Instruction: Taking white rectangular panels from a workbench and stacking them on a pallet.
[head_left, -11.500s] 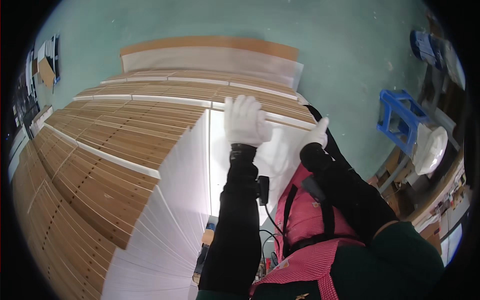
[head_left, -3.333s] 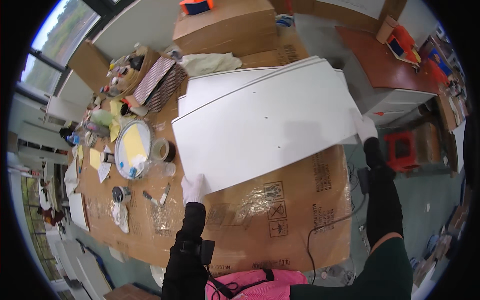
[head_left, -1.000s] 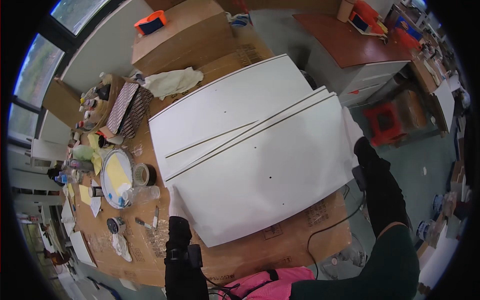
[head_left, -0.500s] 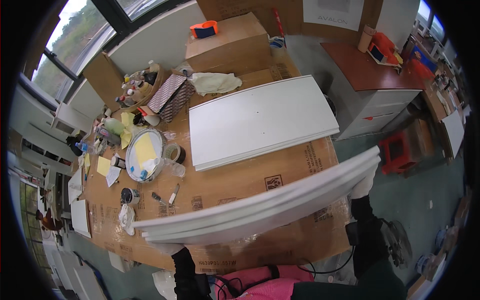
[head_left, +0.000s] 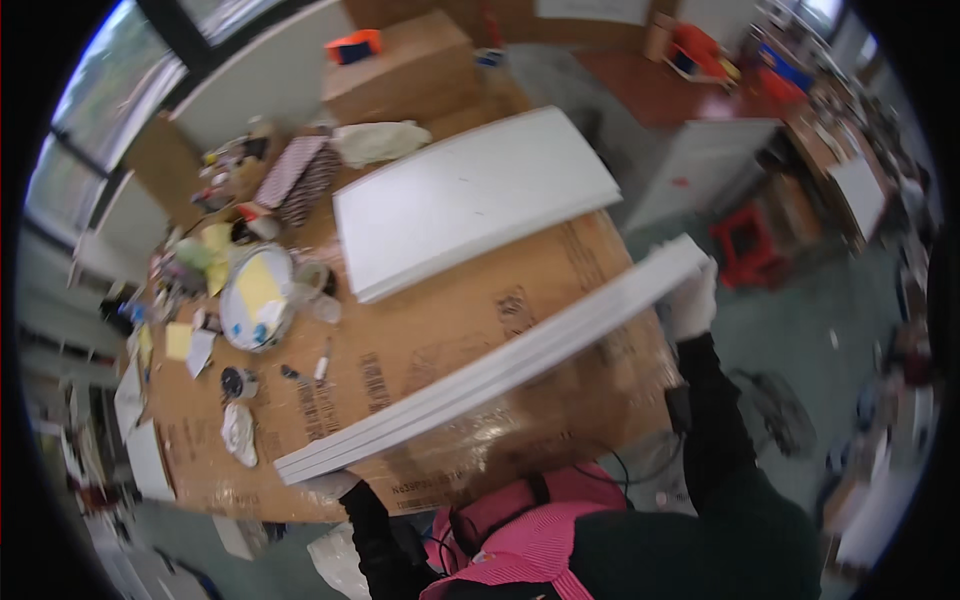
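My gloved left hand [head_left: 332, 484] and gloved right hand [head_left: 693, 303] grip opposite ends of a stack of white panels [head_left: 500, 370] above the cardboard-covered table [head_left: 440, 345]. The panels stand on edge, so mostly their long layered edges show. My left hand is under the near left end, its fingers largely hidden; my right hand wraps the far right end. Beyond them, a second pile of white panels [head_left: 470, 200] lies flat on the table, small dark marks on its top face.
Left on the table are a round tub [head_left: 286, 318] with yellow paper on it, a dark-topped jar [head_left: 240, 382], a crumpled white cloth [head_left: 239, 435] and a basket of bottles [head_left: 240, 170]. A cardboard box [head_left: 405, 75] sits at the back. A red stool [head_left: 745, 245] stands on the right.
The held panels have turned from showing a broad face to showing their edges. My right hand has shifted left and up in the picture. The whole view has moved too.
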